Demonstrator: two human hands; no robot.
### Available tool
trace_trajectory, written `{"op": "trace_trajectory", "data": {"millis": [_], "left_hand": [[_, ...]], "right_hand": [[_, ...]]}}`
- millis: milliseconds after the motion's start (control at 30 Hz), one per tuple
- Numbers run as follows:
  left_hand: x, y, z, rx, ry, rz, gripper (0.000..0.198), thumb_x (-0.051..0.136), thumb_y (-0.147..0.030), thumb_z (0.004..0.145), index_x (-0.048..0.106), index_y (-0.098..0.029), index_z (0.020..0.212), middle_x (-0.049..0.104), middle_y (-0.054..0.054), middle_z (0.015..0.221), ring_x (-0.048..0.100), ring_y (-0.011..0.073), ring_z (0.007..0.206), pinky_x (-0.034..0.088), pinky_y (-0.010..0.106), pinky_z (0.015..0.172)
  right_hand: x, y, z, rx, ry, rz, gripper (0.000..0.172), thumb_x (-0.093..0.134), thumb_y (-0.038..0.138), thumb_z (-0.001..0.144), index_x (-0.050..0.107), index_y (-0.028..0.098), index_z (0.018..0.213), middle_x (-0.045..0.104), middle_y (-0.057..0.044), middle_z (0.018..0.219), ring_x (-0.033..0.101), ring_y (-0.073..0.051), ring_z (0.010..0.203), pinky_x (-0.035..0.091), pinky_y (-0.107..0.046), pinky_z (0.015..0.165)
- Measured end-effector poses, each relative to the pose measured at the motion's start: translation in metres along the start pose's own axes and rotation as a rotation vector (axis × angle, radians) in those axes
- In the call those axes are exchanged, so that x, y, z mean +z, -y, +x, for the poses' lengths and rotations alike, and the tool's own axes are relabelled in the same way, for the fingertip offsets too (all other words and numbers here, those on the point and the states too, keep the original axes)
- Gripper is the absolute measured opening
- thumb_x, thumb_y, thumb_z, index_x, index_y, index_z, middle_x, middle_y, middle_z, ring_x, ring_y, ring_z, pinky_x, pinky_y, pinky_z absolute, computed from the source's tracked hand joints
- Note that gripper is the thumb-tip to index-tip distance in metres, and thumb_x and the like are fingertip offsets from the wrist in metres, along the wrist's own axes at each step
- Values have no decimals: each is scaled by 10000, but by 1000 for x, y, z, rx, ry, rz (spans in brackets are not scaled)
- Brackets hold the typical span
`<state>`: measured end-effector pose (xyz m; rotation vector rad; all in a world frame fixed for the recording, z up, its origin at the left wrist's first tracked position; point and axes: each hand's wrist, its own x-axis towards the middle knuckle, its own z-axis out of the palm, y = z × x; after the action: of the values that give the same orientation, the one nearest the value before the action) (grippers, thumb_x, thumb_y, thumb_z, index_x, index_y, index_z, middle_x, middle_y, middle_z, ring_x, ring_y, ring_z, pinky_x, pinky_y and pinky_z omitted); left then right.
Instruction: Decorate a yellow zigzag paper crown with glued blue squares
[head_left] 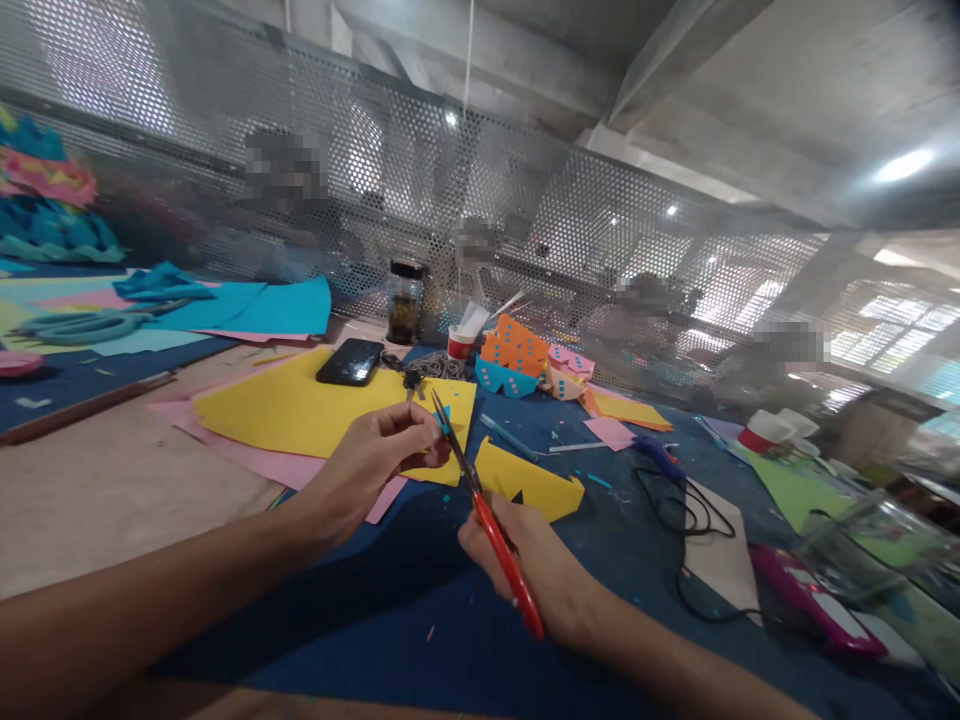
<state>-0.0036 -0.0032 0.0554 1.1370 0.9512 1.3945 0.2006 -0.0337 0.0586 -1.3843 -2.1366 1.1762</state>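
Note:
My right hand (525, 550) is closed around the red handles of a pair of scissors (499, 545), whose blades point up and to the left. In front of it, my left hand (390, 445) pinches a small piece of blue paper (444, 420) right beside the blade tips. Whether the blades touch that piece, I cannot tell. A folded yellow paper shape (525, 480) with a dark triangle on it lies just beyond my right hand. Under and behind my left hand is a large yellow sheet (277, 415) on top of pink paper (247, 455).
A black phone (349, 361) and keys (413, 382) rest on the yellow sheet. Behind stand a lidded jar (405, 305), a red-and-white cup (460, 343) and dotted orange paper shapes (514, 347). A corded glue gun (660, 456) and pink device (817, 600) lie to the right.

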Motion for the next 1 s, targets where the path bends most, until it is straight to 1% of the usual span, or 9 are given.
{"op": "trace_trajectory", "data": {"millis": [167,267,400,500,600,767,900,1000], "left_hand": [[0,0,-1,9,-3,-12,222,844,-339,719,687,-188,679,664,13,678,630,172,708,510,292,707],[0,0,-1,20,-15,-25,231,853,-344,723,689,-187,680,662,10,681,633,171,699,519,296,708],[0,1,0,28,-42,-20,235,849,-353,734,691,-185,684,674,15,677,641,172,697,526,295,711],[0,0,0,38,-56,-3,229,843,-341,730,685,-185,674,679,15,666,644,171,700,521,288,710],[1,-2,-1,54,-56,22,241,842,-351,735,681,-184,667,684,18,666,638,172,698,517,292,706],[0,-1,-3,71,-35,26,241,835,-347,754,677,-184,673,681,16,664,623,164,683,512,293,703],[-1,1,-2,66,-60,33,234,829,-334,742,668,-186,659,686,20,666,639,171,696,513,291,703],[0,0,-1,60,-90,29,210,823,-319,720,673,-186,659,689,20,661,646,173,696,512,286,695]], "right_hand": [[-2,-1,-1,-36,-2,-3,219,543,225,991,441,219,797,517,66,595,446,-80,508,305,-215,500],[-3,-1,-2,-29,31,38,208,523,200,969,426,224,787,502,74,575,425,-76,485,283,-219,483],[-3,0,-3,-61,35,46,161,539,168,932,447,217,810,532,68,614,457,-81,533,317,-216,519],[-3,-1,-3,-52,38,47,132,542,190,943,461,216,841,539,63,641,466,-90,556,325,-221,531],[-2,-2,-2,-61,30,45,142,541,220,964,456,219,851,538,60,651,466,-95,557,320,-226,531],[0,-2,-1,-60,7,-6,178,545,211,973,439,220,830,529,53,664,463,-94,563,318,-225,533],[-1,-1,-3,-68,7,-12,159,554,211,971,456,216,845,545,48,672,481,-97,589,340,-215,551],[-2,0,-5,-52,16,13,134,553,203,962,472,215,856,548,50,659,476,-99,573,347,-213,541]]}}
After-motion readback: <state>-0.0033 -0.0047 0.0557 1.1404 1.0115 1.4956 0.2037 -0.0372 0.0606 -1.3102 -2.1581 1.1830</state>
